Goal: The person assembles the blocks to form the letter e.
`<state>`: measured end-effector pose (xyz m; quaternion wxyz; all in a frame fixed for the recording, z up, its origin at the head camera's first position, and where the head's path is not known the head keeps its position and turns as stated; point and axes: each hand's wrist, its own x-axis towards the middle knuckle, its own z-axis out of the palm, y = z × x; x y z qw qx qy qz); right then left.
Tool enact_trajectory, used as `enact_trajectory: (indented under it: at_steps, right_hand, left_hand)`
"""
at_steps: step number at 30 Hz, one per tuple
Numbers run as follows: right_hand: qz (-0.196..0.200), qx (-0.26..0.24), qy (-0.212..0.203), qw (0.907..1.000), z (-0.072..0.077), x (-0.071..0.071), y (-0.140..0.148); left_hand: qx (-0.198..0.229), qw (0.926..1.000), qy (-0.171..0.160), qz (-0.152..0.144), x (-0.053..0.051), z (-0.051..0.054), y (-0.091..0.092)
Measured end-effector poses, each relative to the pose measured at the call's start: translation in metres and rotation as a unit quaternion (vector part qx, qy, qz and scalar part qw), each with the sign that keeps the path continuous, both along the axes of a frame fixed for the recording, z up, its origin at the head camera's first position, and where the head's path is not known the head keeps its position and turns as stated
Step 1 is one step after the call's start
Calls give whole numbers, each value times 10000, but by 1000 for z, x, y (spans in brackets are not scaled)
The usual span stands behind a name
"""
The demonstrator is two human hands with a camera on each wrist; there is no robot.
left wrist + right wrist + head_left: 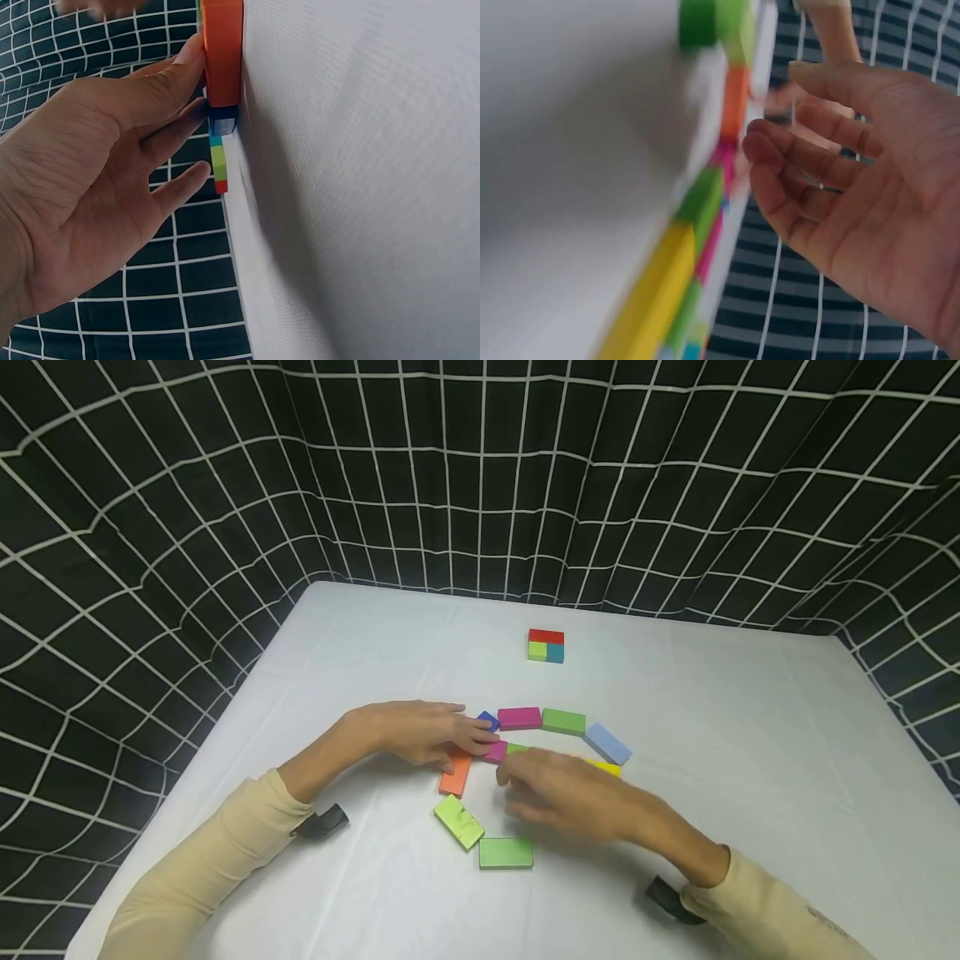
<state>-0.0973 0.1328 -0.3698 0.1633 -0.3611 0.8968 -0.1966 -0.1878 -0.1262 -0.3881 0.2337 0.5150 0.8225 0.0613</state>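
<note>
My left hand [420, 731] lies over the left end of a curve of coloured blocks. Its thumb touches the orange block [453, 783], and a fingertip reaches the inner magenta block [497, 752]. Partly behind those fingers is a dark blue block [488, 721]. My right hand [573, 793], blurred, hovers above the table with loosely bent fingers and nothing visible in them. It hides much of the inner row, where a green block [701, 199] and a yellow block [649, 292] show in the right wrist view. A lime block [459, 822] and a green block [506, 853] lie nearer me.
Behind the inner row stand a magenta block [519, 718], another green block [564, 722] and a light blue block [607, 744]. Farther back, a red block [546, 636] sits against small lime and teal pieces. Dark gridded cloth [510, 485] surrounds the white table [360, 643].
</note>
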Motion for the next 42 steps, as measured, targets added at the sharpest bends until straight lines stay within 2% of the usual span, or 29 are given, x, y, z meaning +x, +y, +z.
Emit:
enact_trajectory:
  at_steps: [3, 8, 12, 14, 16, 19, 23, 25, 31, 35, 39, 42]
  right_hand:
    - [-405, -316, 84, 9986, 8, -34, 12]
    - [-1134, -482, 495, 9912, 12, -104, 38]
    - [-1423, -330, 644, 9872, 1, -154, 53]
    - [-1448, -145, 461, 9883, -8, -170, 58]
    - [-1432, 157, 257, 9892, -16, -181, 62]
    - [-1630, 551, 181, 9849, -21, -188, 69]
    - [-2277, 742, 567, 9692, -18, -192, 80]
    - [-2452, 752, 726, 9638, -17, -194, 84]
    - [-2296, 886, 559, 9676, -24, -199, 95]
    - [-2292, 784, 690, 9677, -28, -197, 99]
    - [-2270, 774, 825, 9673, -23, -189, 100]
    - [-2169, 810, 999, 9677, -15, -176, 99]
  left_hand:
    - [-62, 9999, -62, 72, 0, 1, 0]
    - [-104, 9998, -142, 136, 1, 1, -1]
    - [-112, 9995, -186, 211, 2, 0, -2]
    - [-109, 9994, -223, 245, 3, -1, -1]
    - [-108, 9993, -245, 241, 3, -2, 0]
    - [-79, 9996, -210, 163, 4, -3, 2]
    - [-55, 10000, -56, 61, 4, -2, 3]
    - [-74, 9999, -37, 71, 4, 0, 3]
    - [-87, 9999, -97, 107, 4, 3, 2]
    - [-15, 10000, -47, 40, 3, 3, 2]
    - [-52, 9999, -70, 103, 2, 3, 2]
    - [-97, 9997, -115, 214, 2, 2, 0]
